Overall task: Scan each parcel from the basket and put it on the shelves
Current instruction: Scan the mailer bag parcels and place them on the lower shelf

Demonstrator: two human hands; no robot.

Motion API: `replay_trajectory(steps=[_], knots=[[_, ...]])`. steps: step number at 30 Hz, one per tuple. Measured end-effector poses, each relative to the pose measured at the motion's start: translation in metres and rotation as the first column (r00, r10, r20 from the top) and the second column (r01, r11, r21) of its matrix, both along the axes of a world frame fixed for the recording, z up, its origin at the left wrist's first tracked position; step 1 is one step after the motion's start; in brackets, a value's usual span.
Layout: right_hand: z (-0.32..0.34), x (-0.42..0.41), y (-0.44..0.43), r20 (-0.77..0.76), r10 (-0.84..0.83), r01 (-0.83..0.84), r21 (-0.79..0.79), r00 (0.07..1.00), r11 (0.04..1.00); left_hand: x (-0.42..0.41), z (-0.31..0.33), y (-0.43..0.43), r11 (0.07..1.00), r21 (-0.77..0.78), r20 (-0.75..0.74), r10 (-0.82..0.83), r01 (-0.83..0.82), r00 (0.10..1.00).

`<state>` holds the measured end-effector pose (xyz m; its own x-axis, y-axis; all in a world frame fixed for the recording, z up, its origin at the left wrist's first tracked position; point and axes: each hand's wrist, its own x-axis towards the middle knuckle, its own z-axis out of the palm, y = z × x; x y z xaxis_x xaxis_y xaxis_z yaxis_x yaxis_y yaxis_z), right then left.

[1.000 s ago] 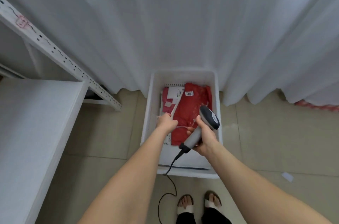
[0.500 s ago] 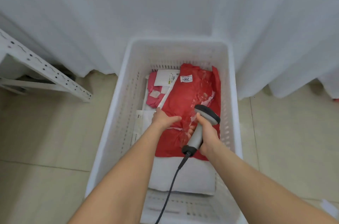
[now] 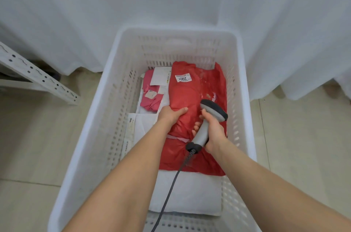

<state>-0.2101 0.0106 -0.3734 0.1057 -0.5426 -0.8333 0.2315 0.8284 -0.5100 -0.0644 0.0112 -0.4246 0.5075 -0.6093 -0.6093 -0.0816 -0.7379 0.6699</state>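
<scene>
1. A person's left grip (image 3: 171,115) closes on the left edge of the red parcel (image 3: 191,95). The thumb lies over the top and the fingers are tucked out of sight beneath the edge.
2. The right grip (image 3: 212,131) is wrapped tight round the handle of the grey scanner (image 3: 213,112). The scanner's dark-rimmed head tilts down just above the red parcel, and its cable (image 3: 171,190) trails toward the camera between the forearms.
3. The red parcel lies in the white basket (image 3: 91,136), on top of the other parcels and toward the right wall. A white label (image 3: 183,78) with printed digits sits near its far end.
4. The basket stands on a pale tiled floor (image 3: 303,146), its far end against a white curtain (image 3: 171,3) that hangs to the tiles.
5. A pink parcel (image 3: 150,101) with white labels lies just beside the red one at the far left. A white parcel (image 3: 190,193) shows from beneath the red one at the near end.
6. A white perforated shelf frame (image 3: 38,75) slants across the left edge, apart from the basket. Both forearms cross the basket's near half and hide part of its contents.
</scene>
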Motion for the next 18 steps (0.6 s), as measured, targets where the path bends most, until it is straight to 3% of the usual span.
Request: replay_trajectory(steps=[7,13,18], knots=[[0.071,-0.001,0.016,-0.005,0.022,-0.022,0.009,1.000,1.000,0.032,0.087,0.040,0.992,0.003,-0.018,0.129,-0.129,0.991],[0.178,0.011,0.046,0.007,0.059,-0.059,-0.010,0.998,0.998,0.052,0.217,0.077,0.962,-0.077,-0.125,0.252,-0.262,0.960],[0.292,0.030,0.062,-0.001,0.063,-0.063,-0.099,0.998,0.993,0.064,0.337,0.105,0.974,-0.047,-0.288,0.201,-0.224,0.936]])
